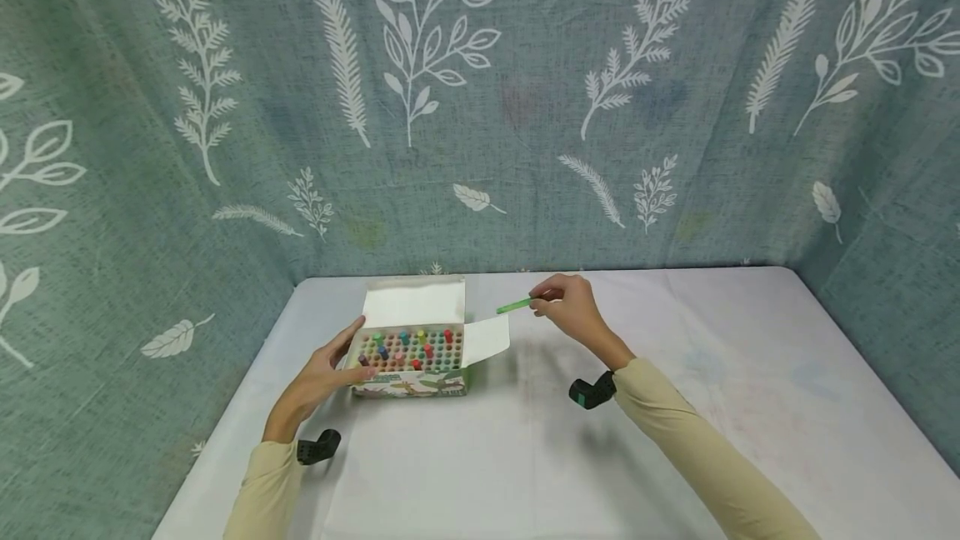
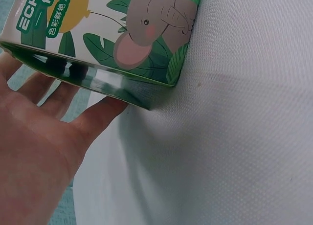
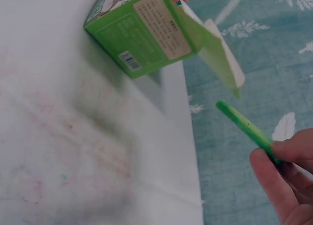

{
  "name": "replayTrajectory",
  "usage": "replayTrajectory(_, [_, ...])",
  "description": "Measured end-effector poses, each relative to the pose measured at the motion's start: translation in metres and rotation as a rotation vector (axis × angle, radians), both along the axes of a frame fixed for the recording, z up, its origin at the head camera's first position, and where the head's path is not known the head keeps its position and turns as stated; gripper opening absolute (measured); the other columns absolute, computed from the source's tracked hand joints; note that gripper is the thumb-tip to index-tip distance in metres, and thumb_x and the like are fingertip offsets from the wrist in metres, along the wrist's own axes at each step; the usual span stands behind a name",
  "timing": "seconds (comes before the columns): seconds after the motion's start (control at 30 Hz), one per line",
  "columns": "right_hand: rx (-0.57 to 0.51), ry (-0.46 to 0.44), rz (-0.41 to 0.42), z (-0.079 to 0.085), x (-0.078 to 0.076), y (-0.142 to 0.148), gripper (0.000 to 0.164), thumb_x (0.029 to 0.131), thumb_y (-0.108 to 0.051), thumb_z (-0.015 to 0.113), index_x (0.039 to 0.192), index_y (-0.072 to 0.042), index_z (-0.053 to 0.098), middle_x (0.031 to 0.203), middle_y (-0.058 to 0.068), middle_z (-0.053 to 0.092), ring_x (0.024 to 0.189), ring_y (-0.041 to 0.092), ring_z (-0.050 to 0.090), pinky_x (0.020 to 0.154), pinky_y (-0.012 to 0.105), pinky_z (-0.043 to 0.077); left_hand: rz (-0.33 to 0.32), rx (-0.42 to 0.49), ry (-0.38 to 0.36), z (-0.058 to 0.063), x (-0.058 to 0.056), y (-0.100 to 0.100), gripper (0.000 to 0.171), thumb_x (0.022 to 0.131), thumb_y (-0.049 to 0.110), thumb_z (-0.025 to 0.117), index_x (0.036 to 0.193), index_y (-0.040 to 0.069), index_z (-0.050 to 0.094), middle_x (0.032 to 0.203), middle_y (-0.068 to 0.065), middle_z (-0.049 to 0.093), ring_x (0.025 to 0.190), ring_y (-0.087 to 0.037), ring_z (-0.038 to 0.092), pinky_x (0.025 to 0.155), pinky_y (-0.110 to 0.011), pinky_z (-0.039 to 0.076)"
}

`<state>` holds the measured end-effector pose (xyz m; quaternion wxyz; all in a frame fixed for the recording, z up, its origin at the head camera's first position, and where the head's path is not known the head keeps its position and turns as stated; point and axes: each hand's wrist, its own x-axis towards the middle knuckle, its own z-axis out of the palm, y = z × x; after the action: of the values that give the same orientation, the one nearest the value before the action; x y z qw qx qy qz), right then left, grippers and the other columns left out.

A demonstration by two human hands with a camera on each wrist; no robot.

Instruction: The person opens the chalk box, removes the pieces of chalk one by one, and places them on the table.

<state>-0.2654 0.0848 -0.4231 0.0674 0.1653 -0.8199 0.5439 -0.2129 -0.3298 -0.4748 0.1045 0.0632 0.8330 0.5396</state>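
My left hand (image 1: 321, 375) grips the left end of an open cardboard box (image 1: 408, 383), thumb at the front and fingers at the back. In the left wrist view the box's side (image 2: 127, 34) is printed with an elephant and leaves, and fingers (image 2: 100, 118) reach around its edge. Several sticks with coloured tops stand in the box's grid of holes (image 1: 438, 348). My right hand (image 1: 573, 307) pinches one end of a slim green stick (image 1: 513, 306) between thumb and fingers. In the right wrist view the green stick (image 3: 242, 124) points toward the box's open side flap.
The box lid (image 1: 416, 302) stands raised at the back, and a white side flap (image 1: 486, 338) sticks out to the right. A white cloth covers the table (image 1: 712, 407). A patterned grey-green curtain (image 1: 510, 215) hangs behind it and along both sides.
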Motion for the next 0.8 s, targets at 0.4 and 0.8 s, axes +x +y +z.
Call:
replayTrajectory(0.4, [-0.111,-0.202,-0.061,-0.034,-0.011,0.009,0.014,0.082,0.005,0.068,0.095,0.009,0.069,0.093,0.021,0.067,0.072,0.025,0.069,0.074,0.044,0.056,0.014,0.017,-0.005,-0.002,0.000,0.000,0.088,0.085,0.026,0.073,0.152,0.037,0.016,0.157,-0.008,0.009,0.143,-0.035,0.003,0.102,-0.071,0.010])
replayTrajectory(0.8, [-0.058,-0.265,-0.082,-0.062,-0.016,0.012,0.015,0.082,0.003,0.069,0.096,0.009,0.070,0.092,0.019,0.067,0.075,0.026,0.068,0.070,0.040,0.056,0.015,0.031,-0.011,-0.003,-0.001,0.000,0.090,0.085,0.027,0.073,0.152,0.035,0.015,0.157,-0.007,0.008,0.143,-0.035,0.003,0.104,-0.069,0.011])
